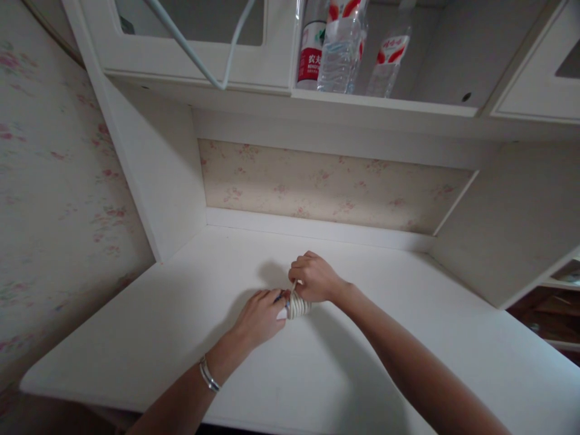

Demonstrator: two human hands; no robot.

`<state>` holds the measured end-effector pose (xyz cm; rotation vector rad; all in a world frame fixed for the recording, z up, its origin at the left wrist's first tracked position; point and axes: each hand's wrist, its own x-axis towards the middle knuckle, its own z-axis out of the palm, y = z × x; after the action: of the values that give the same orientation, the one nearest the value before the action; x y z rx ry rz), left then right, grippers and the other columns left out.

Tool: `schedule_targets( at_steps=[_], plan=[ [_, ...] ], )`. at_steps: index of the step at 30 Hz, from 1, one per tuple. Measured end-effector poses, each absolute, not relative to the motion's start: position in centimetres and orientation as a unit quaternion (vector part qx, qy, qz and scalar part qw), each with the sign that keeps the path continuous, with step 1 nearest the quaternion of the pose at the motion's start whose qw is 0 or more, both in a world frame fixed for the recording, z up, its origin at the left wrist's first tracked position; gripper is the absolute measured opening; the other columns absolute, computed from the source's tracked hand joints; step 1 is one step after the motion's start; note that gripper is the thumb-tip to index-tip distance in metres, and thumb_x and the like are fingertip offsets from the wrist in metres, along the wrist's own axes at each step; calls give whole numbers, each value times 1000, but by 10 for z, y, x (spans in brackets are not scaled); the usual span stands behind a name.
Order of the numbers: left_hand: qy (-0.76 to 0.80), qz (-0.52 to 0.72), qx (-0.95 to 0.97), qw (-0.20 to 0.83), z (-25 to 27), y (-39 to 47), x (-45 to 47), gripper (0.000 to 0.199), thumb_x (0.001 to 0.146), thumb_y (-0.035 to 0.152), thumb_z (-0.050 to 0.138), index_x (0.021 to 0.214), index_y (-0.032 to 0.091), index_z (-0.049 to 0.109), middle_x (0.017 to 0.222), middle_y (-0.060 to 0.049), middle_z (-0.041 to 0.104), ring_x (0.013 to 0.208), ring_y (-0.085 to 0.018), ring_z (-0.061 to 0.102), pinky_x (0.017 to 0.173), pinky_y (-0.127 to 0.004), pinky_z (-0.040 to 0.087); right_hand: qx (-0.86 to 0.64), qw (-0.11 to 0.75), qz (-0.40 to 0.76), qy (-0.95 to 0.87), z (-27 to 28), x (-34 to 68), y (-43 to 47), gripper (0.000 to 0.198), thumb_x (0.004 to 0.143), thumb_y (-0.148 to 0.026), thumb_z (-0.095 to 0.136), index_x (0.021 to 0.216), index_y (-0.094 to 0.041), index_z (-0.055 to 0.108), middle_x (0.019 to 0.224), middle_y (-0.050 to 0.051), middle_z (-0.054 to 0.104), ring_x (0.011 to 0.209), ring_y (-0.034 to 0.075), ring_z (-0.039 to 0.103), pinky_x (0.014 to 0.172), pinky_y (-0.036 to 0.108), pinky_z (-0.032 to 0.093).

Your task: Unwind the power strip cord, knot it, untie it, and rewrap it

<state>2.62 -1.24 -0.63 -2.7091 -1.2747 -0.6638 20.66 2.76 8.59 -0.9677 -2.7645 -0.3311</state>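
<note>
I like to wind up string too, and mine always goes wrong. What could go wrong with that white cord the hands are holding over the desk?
1. The coiled white cord is pinched between the left hand and right hand; if either grip slackens, the loops may spring apart.
2. The loose end by the right hand's fingers looks short, so it may slip free.
3. The bundle sits on the smooth white desk, where it could slide.
</note>
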Motion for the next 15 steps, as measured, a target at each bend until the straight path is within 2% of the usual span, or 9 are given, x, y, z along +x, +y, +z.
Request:
schedule_targets(
  at_steps=[5, 11, 15],
  plan=[
    [-287, -234, -928, 40, 1, -26, 30, 47, 71, 22, 63, 116, 21, 51, 111, -5, 61, 100, -22, 57, 90, -36, 45, -385, 136, -76, -910, 82, 209, 54, 14, 81, -20, 48, 86, -18, 60, 83, 6, 65, 78, 17, 56, 71, 28, 32],
    [-219, -324, -919, 40, 10, -31, 28, 35, 72, 20, 59, 107, 18, 55, 108, -7, 62, 101, -20, 57, 89, -35, 47, -427, 129, 87, -891, 57, 233, 78, 30, 93, -31, 34, 112, -20, 54, 83, 5, 66, 71, 15, 58, 65, 24, 36],
    [-211, -406, -888, 51, 14, -30, 22, 32, 69, 18, 62, 100, 18, 56, 110, -9, 61, 98, -20, 58, 86, -36, 49, -454, 141, 91, -875, 44, 242, 78, 29, 94, -28, 32, 108, -19, 56, 84, 6, 66, 71, 15, 59, 65, 24, 37]
  ],
)
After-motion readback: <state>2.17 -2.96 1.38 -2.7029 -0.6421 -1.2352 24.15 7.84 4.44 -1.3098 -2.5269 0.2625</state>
